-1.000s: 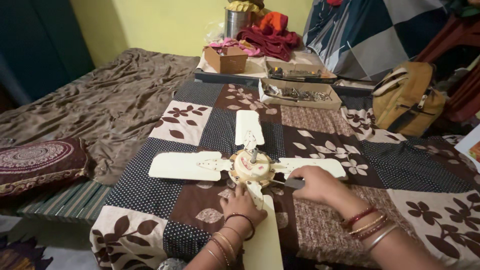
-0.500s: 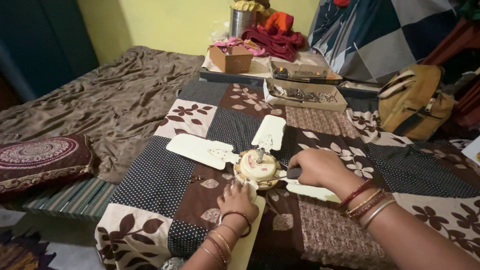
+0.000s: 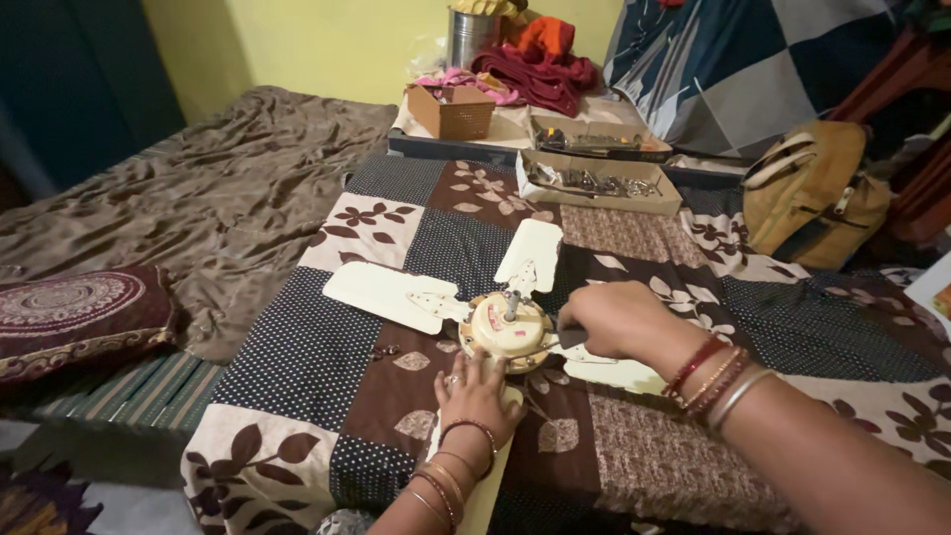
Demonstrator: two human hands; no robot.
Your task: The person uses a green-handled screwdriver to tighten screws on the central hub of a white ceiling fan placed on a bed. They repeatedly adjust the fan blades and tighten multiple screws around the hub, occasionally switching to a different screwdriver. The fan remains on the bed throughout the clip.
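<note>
A cream ceiling fan (image 3: 507, 325) lies on a patchwork quilt (image 3: 327, 337), its round motor hub in the middle and several blades spread out. My left hand (image 3: 474, 393) rests flat on the near blade, fingertips touching the hub's rim. My right hand (image 3: 612, 319) is closed around a dark tool handle at the hub's right side, covering part of the right blade. The tool's tip is hidden by the hub.
Two open cardboard trays of hardware (image 3: 598, 180) and a small brown box (image 3: 454, 111) sit at the quilt's far end. A tan backpack (image 3: 814, 193) lies right. A maroon cushion (image 3: 79, 315) and a brown blanket (image 3: 198, 198) lie left.
The fan has turned clockwise on the quilt, so its blades point in new directions. My right hand has stayed at the hub's right side and my left on the near blade.
</note>
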